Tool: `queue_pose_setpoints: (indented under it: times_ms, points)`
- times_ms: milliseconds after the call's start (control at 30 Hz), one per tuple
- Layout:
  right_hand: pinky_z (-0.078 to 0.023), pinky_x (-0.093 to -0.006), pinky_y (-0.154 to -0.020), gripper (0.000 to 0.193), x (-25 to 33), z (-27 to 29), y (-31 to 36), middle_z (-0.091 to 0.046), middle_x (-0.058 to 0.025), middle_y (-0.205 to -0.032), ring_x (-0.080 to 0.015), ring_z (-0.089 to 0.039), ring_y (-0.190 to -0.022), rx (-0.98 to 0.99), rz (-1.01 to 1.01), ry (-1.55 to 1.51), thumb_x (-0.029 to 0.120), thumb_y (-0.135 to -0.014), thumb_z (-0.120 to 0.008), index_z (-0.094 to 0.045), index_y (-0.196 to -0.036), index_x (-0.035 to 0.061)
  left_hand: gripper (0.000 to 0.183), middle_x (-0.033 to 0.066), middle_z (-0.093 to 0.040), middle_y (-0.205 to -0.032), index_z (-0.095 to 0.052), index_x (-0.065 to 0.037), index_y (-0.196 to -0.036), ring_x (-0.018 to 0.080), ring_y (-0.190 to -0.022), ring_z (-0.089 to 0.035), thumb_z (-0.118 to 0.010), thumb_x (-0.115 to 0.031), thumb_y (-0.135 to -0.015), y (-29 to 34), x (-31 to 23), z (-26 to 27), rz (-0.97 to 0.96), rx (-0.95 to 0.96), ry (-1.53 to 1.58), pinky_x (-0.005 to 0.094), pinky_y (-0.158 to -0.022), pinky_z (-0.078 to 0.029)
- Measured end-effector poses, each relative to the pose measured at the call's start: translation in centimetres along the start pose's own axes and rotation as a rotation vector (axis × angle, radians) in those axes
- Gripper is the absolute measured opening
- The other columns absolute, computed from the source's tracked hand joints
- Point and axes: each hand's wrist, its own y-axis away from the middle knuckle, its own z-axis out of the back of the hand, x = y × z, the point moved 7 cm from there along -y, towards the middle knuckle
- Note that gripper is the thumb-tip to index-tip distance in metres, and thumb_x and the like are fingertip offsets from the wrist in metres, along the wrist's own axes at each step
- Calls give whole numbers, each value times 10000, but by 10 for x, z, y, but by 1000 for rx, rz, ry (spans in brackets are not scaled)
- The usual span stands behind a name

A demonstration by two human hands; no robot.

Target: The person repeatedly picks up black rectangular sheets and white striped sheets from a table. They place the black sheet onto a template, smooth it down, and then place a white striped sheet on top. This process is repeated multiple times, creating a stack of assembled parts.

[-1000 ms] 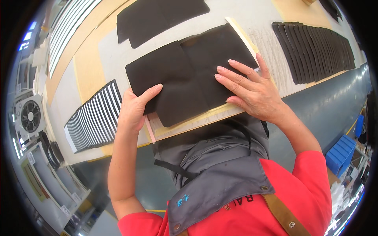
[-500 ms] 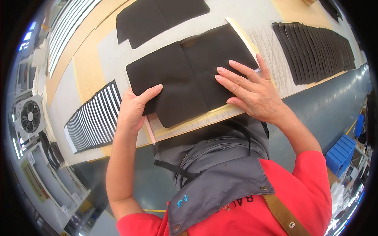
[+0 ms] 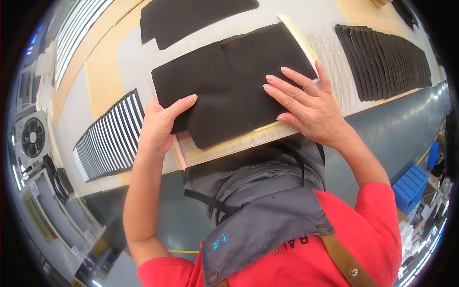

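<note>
A black panel (image 3: pixel 234 95) lies beneath my fingers on the worktable (image 3: pixel 330 71), its long axis running from my left thumb toward my right fingers and slanting away at the right. Both hands touch it, neither nearer: my right hand (image 3: pixel 311 107) rests palm-down, fingers apart; my left hand (image 3: pixel 158 119) sets its thumb on top, other fingers hidden, so whether they clamp, I cannot tell.

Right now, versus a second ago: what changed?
Nothing clear on the table; the whole view shifted slightly, likely head motion. Nothing grabbed or released. Left hand still has its thumb on the black material, right hand its fingers spread there. Striped stack and dark stack stayed put.
</note>
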Motion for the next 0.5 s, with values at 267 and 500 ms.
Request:
queue_pose_setpoints:
  times_ms: [267,500]
  points:
    - [-58,-616,-1311,586,0,1,-1,-567,17,-1575,-237,-443,-1518,48,4,13,447,-1011,-618,-588,-1524,167,368,135,-762,-1100,-687,63,-1198,194,-960,-751,-824,-91,-892,-2,1,0,-23,7,8,323,-864,-618]
    - [-16,-669,-1293,684,18,7,-9,-518,23,-1617,-240,-400,-1549,103,30,41,584,-1019,-494,-532,-1571,182,311,134,-775,-1042,-718,83,-1134,186,-912,-757,-820,-82,-892,-1,-1,0,-35,1,5,305,-824,-619]
